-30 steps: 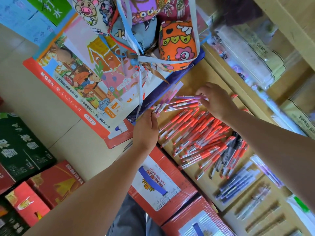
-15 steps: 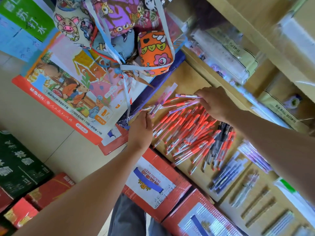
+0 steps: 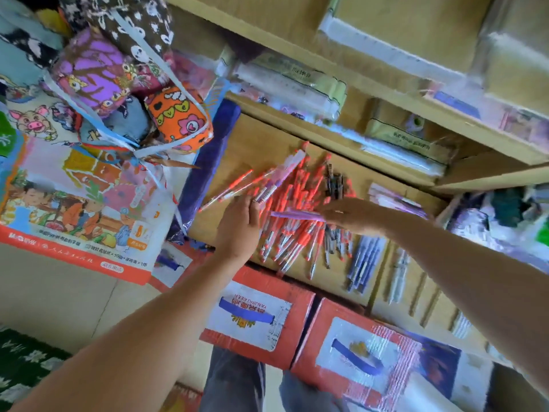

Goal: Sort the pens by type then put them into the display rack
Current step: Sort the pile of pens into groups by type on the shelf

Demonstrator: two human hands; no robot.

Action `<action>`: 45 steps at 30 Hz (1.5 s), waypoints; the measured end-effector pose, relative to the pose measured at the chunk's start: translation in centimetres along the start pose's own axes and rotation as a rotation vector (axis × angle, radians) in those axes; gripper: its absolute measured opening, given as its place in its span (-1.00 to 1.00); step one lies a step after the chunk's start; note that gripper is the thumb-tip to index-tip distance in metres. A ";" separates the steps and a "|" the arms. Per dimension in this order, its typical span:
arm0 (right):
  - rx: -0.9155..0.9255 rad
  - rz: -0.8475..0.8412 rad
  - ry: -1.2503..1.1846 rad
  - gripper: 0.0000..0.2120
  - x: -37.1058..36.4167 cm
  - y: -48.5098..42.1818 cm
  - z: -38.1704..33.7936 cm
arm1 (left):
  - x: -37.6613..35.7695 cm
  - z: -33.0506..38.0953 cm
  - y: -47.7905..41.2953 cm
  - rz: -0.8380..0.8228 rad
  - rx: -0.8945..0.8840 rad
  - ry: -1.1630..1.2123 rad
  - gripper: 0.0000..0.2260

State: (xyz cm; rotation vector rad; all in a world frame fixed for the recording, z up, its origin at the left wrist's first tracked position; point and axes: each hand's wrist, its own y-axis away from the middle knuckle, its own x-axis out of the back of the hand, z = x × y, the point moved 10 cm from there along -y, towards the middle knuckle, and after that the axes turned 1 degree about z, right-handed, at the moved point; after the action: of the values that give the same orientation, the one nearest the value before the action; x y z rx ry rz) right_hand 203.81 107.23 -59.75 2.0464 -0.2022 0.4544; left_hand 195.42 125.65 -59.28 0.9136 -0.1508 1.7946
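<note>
A heap of red pens [image 3: 300, 209] lies on the slanted wooden display rack [image 3: 255, 138]. Black pens [image 3: 334, 182] lie at the heap's far right. Blue pens [image 3: 365, 263] and pale pens [image 3: 398, 273] fill slots further right. My left hand [image 3: 239, 223] grips a fanned bunch of red and pink-purple pens [image 3: 267, 179] at the heap's left edge. Over the heap, my right hand [image 3: 349, 214] pinches a single purple pen [image 3: 297, 215] that points left, towards my left hand. The image is blurred.
A tied bundle of patterned pouches [image 3: 124, 93] hangs at the upper left over a colourful printed pack [image 3: 77, 209]. Red cartons [image 3: 258, 319] stand below the rack. Shelves with wrapped stationery packs [image 3: 297, 84] rise behind the rack.
My right hand has lifted a purple pen off the far side of the heap and brought it nearer, over the heap. The left hand's bunch has fanned wider. The camera has tilted up.
</note>
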 end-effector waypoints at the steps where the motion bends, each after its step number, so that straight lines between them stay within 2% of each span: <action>1: -0.002 -0.006 -0.131 -0.73 -0.3 0.6 0.6 | -0.7 1.1 0.2 -0.043 -0.053 0.001 -0.72; 3: 0.029 0.004 -0.300 -0.83 -0.6 1.5 1.4 | -2.4 3.4 1.0 -0.157 -0.110 0.039 -0.76; 5: 0.056 0.056 -0.380 -0.83 -0.5 2.2 2.1 | -4.6 4.6 2.1 -0.298 -0.068 0.068 -0.79; 8: 0.056 0.169 -0.477 -0.84 -0.3 3.3 3.6 | -6.4 5.1 3.3 -0.336 0.006 0.159 -0.80; 11: 0.025 0.195 -0.494 -0.80 -1.4 4.6 5.2 | -7.7 5.4 4.6 -0.404 0.027 0.204 -0.80; 13: 0.027 0.200 -0.521 -0.80 -2.5 5.5 6.0 | -8.6 5.8 5.3 -0.409 0.002 0.180 -0.80; 18: -0.021 0.172 -0.495 -0.75 -4.3 8.2 8.7 | -9.4 8.4 6.2 -0.291 -0.146 0.111 -0.84; 20: -0.029 0.193 -0.535 -0.71 -4.6 9.2 9.7 | -10.9 8.7 7.1 -0.388 -0.084 0.141 -0.83; 23: -0.047 0.207 -0.712 -0.82 -5.2 10.4 11.3 | -13.4 9.6 9.2 -0.569 0.043 0.225 -0.80; 25: -0.059 0.182 -0.786 -0.82 -5.8 11.0 12.5 | -14.6 10.1 10.2 -0.605 0.095 0.266 -0.76; 28: -0.096 0.171 -0.869 -0.87 -6.6 11.9 14.5 | -15.6 10.7 11.0 -0.583 0.134 0.281 -0.85; 31: -0.115 0.143 -0.919 -0.92 -7.4 12.7 15.6 | -16.5 11.6 11.7 -0.598 0.101 0.235 -0.83; 33: -0.123 0.121 -0.920 -0.94 -7.8 13.2 16.0 | -17.5 11.7 12.6 -0.662 0.134 0.201 -0.81; 37: -0.181 0.198 -1.106 -0.94 -7.9 13.8 17.9 | -19.5 11.3 14.9 -0.835 0.305 0.245 -0.79; 41: -0.218 0.262 -1.273 -0.89 -8.4 13.6 19.0 | -19.8 11.7 14.7 -0.775 0.290 0.252 -0.74; 45: -0.267 0.410 -1.460 -0.80 -9.0 13.0 19.8 | -20.4 11.9 14.5 -0.745 0.266 0.240 -0.73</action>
State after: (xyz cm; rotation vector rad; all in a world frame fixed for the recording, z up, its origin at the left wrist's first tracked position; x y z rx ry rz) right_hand 195.92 83.23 -61.59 1.6814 -1.4534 -0.8757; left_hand 192.08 98.15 -59.56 0.7852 0.5313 1.2157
